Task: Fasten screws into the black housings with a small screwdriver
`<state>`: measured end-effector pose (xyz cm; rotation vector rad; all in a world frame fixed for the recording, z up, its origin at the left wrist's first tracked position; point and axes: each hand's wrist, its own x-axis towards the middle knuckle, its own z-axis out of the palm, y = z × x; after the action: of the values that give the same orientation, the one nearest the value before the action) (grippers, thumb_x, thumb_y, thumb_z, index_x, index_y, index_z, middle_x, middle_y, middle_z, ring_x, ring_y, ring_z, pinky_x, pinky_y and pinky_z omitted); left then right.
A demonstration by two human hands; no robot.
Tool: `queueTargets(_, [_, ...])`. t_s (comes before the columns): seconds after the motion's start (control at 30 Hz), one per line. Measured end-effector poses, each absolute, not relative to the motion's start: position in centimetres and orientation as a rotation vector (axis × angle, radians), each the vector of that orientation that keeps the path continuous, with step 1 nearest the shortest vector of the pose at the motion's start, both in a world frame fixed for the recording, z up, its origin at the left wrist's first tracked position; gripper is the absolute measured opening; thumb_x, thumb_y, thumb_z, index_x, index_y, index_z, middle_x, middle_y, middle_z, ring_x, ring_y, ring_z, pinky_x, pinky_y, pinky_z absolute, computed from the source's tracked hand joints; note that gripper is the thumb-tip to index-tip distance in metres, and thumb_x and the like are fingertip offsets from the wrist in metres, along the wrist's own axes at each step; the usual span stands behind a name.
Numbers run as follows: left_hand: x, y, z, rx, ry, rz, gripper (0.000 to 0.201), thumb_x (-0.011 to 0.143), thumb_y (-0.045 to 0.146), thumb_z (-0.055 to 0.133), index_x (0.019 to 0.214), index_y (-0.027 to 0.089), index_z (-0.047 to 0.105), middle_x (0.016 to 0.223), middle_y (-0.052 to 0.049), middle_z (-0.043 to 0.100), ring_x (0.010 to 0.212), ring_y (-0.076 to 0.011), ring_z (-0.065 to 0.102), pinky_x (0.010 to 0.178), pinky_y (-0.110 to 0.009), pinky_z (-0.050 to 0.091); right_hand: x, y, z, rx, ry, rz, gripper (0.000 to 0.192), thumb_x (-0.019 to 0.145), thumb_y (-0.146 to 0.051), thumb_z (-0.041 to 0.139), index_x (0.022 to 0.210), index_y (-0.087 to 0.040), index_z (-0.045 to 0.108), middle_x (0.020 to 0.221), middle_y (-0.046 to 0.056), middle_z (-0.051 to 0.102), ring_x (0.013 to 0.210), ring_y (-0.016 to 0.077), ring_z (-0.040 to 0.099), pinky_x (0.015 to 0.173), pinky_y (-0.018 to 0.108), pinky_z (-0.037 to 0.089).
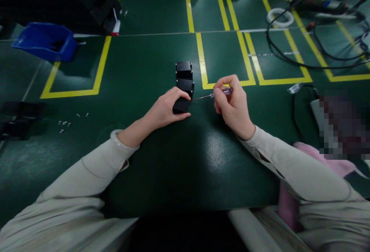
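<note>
Screwdriver (212, 95) in right hand (232, 107) (tip at black block (181, 105)); left hand (167, 109) grips it.

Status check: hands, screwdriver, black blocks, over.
Left hand gripping nearest black block. Right hand holding screwdriver, tip at that block's side. Two more black blocks lined up behind. Nothing between the hands.

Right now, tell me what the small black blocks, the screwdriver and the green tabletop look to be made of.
Small black blocks: probably moulded plastic, matte, with crisp edges. Thin screwdriver in the right hand: shiny metal shaft, translucent purplish handle, likely plastic. Dark green tabletop: smooth mat or laminate, semi-gloss, with a soft glare patch. The left hand grips the nearest block.
</note>
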<state>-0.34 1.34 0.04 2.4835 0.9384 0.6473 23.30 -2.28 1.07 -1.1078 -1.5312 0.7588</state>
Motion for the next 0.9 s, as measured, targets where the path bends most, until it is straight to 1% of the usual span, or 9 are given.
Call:
queueTargets(0.1, [-0.34,1.33,0.1,2.478,0.937,0.641,0.037,0.085,0.031,0.075,0.114,0.018,0.056,0.115,-0.007,0.063,0.107,-0.0232,0.062,0.093,-0.035,0.05,23.27,-2.34,1.22,-1.124,-1.536,0.756,0.018,0.1,-0.039,0.055,0.092,-0.024,0.049,0.078,-0.001,0.052,0.062,0.0108,0.046,0.05,0.027,0.034])
queueTargets(0.3, [-0.28,1.28,0.16,2.47,0.953,0.626,0.037,0.085,0.031,0.075,0.114,0.019,0.056,0.116,-0.007,0.063,0.106,-0.0231,0.062,0.092,-0.035,0.049,23.32,-2.29,1.07,-1.101,-1.537,0.746,0.014,0.099,-0.037,0.056,0.099,-0.025,0.048,0.078,-0.002,0.049,0.059,0.0104,0.045,0.051,0.028,0.035])
queueTargets(0.4, [-0.28,1.29,0.15,2.467,0.954,0.626,0.037,0.084,0.031,0.075,0.113,0.019,0.056,0.115,-0.007,0.064,0.106,-0.0229,0.062,0.093,-0.035,0.049,23.34,-2.25,1.05,-1.115,-1.542,0.749,0.017,0.099,-0.039,0.055,0.095,-0.024,0.05,0.081,-0.001,0.052,0.064,0.0107,0.047,0.052,0.027,0.034])
queueTargets(0.5, [-0.28,1.31,0.14,2.462,0.956,0.628,0.036,0.084,0.031,0.075,0.113,0.019,0.056,0.114,-0.007,0.064,0.106,-0.0227,0.062,0.093,-0.035,0.049,23.34,-2.23,0.96,-1.127,-1.539,0.745,0.019,0.1,-0.04,0.053,0.092,-0.023,0.05,0.077,-0.001,0.051,0.061,0.0101,0.045,0.051,0.027,0.032])
queueTargets(0.57, [-0.28,1.31,0.12,2.466,0.955,0.631,0.036,0.085,0.031,0.074,0.113,0.019,0.056,0.114,-0.007,0.064,0.105,-0.0227,0.062,0.093,-0.035,0.049,23.33,-2.22,0.88,-1.117,-1.527,0.745,0.016,0.1,-0.039,0.054,0.096,-0.024,0.05,0.076,-0.002,0.049,0.058,0.0094,0.042,0.05,0.027,0.032])
queueTargets(0.67, [-0.31,1.3,0.09,2.478,0.942,0.642,0.038,0.084,0.031,0.075,0.114,0.018,0.056,0.115,-0.007,0.063,0.106,-0.0227,0.062,0.093,-0.035,0.049,23.32,-2.22,0.88,-1.101,-1.514,0.757,0.014,0.099,-0.038,0.055,0.102,-0.025,0.049,0.077,-0.003,0.049,0.056,0.0092,0.043,0.048,0.027,0.032])
queueTargets(0.73, [-0.31,1.28,0.08,2.481,0.937,0.647,0.038,0.085,0.03,0.075,0.114,0.018,0.056,0.115,-0.007,0.063,0.106,-0.0225,0.062,0.093,-0.035,0.049,23.31,-2.23,0.97,-1.109,-1.518,0.762,0.015,0.099,-0.039,0.055,0.099,-0.025,0.049,0.075,-0.003,0.048,0.056,0.0093,0.043,0.048,0.026,0.031])
queueTargets(0.83, [-0.31,1.26,0.09,2.483,0.937,0.65,0.037,0.085,0.031,0.075,0.114,0.018,0.056,0.114,-0.007,0.063,0.106,-0.0224,0.062,0.092,-0.034,0.049,23.3,-2.24,1.09,-1.12,-1.535,0.752,0.019,0.099,-0.04,0.055,0.09,-0.024,0.05,0.07,-0.004,0.046,0.055,0.0094,0.042,0.048,0.026,0.03])
queueTargets(0.9, [-0.3,1.26,0.11,2.481,0.94,0.639,0.037,0.085,0.031,0.075,0.114,0.018,0.056,0.114,-0.007,0.063,0.106,-0.0227,0.062,0.092,-0.035,0.049,23.29,-2.24,1.09,-1.116,-1.535,0.751,0.018,0.099,-0.039,0.056,0.09,-0.024,0.05,0.07,-0.004,0.046,0.055,0.0093,0.041,0.048,0.027,0.03])
